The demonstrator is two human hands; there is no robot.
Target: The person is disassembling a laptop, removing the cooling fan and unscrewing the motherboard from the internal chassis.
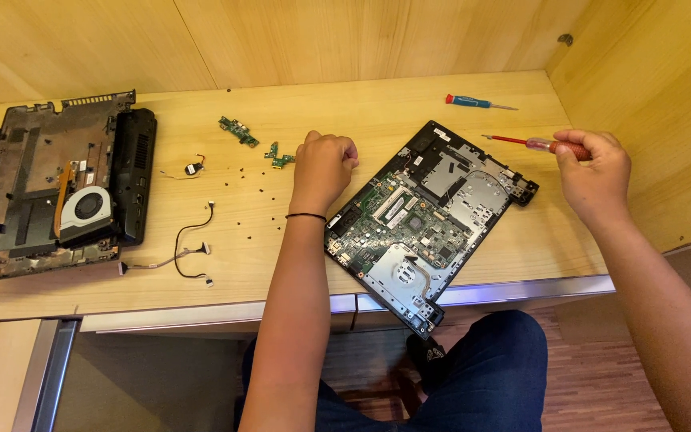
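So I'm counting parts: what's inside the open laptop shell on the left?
Inside the laptop shell sit a round fan and an orange ribbon strip. Anything beneath the fan is covered, and the shell's left end runs out of view.

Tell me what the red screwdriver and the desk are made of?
Red screwdriver, held in the right hand: the handle looks like glossy, partly see-through plastic; the thin shaft is probably metal under a red coating. Desk: pale wood or wood-look laminate, matte, with visible grain lines; which one, the view can't settle.
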